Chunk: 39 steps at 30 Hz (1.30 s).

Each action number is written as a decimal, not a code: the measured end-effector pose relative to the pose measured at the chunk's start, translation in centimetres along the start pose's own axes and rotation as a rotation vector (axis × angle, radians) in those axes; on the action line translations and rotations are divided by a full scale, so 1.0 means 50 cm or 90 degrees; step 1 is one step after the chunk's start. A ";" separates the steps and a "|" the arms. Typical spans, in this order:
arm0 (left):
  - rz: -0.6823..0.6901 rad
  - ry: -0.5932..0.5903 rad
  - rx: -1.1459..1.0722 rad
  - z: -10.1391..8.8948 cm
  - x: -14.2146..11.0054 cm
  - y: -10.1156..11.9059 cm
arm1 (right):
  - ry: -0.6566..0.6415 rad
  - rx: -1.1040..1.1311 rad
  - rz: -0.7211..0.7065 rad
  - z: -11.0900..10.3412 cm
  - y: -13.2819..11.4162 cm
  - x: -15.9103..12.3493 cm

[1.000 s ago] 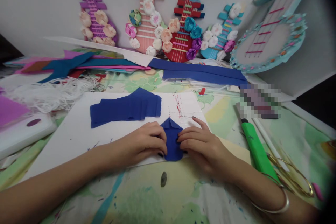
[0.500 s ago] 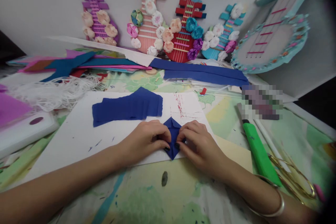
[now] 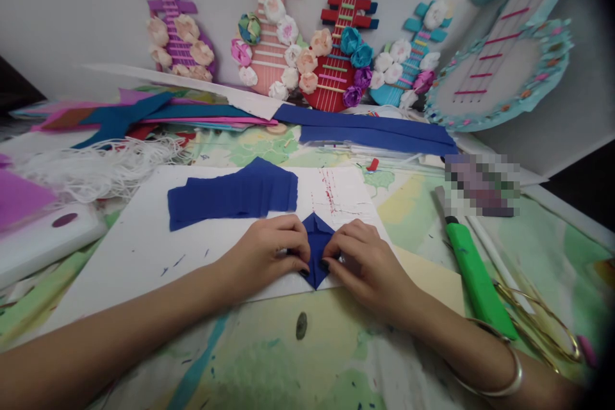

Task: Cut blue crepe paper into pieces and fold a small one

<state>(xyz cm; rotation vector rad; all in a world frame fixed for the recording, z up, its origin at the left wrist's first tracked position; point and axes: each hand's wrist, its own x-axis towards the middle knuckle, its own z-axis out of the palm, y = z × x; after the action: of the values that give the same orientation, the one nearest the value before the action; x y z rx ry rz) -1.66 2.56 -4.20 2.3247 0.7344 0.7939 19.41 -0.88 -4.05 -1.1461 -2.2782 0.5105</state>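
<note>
A small piece of dark blue crepe paper (image 3: 317, 245), folded to points at its top and bottom, lies near the front edge of a white board (image 3: 129, 256). My left hand (image 3: 271, 253) pinches its left side between thumb and bent fingers. On the right side, my right hand (image 3: 368, 259) grips the paper the same way, dark-nailed fingertips pressed on it. The fingers hide both side edges of the paper. Just beyond the hands, several flat blue paper pieces (image 3: 233, 195) overlap on the board.
To the right lie a green-handled cutter (image 3: 480, 282) and gold-handled scissors (image 3: 542, 320). White cord (image 3: 106, 166) is heaped at left beside a white device (image 3: 48, 243). Blue strips (image 3: 375, 129) stretch across the back, below flower-trimmed paper instruments such as a red one (image 3: 331, 70).
The blue paper's rounded lower end is now folded into a point. Both hands have closed in on its sides and pinch it; in the last half second they have barely moved.
</note>
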 end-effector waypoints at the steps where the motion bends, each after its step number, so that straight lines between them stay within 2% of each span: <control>1: 0.016 -0.005 0.012 0.000 -0.002 -0.001 | -0.001 0.001 0.001 0.000 0.000 0.000; 4: 0.073 -0.018 0.082 -0.002 -0.010 0.004 | -0.002 0.001 0.003 0.001 0.001 -0.002; 9: 0.197 -0.052 0.283 -0.005 -0.029 0.033 | 0.010 0.001 -0.003 0.003 0.003 -0.004; 12: 0.234 -0.081 0.366 -0.002 -0.037 0.051 | 0.017 0.001 -0.006 0.004 0.003 -0.003; 16: 0.264 -0.064 0.427 0.005 -0.042 0.064 | 0.014 -0.008 0.003 0.006 0.002 -0.003; 21: 0.276 -0.043 0.450 0.007 -0.051 0.065 | 0.019 -0.012 0.004 0.009 0.003 -0.004; 30: 0.247 -0.083 0.454 0.017 -0.079 0.049 | 0.025 -0.015 0.001 0.010 0.002 -0.002; 39: 0.228 -0.089 0.456 0.019 -0.073 0.049 | 0.024 -0.032 0.001 0.011 0.002 -0.002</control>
<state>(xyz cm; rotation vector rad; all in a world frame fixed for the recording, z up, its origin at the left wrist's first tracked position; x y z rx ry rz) -2.73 -1.81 -4.55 3.1855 0.6105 0.5533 19.17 -0.94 -4.58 -1.1721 -2.2689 0.4311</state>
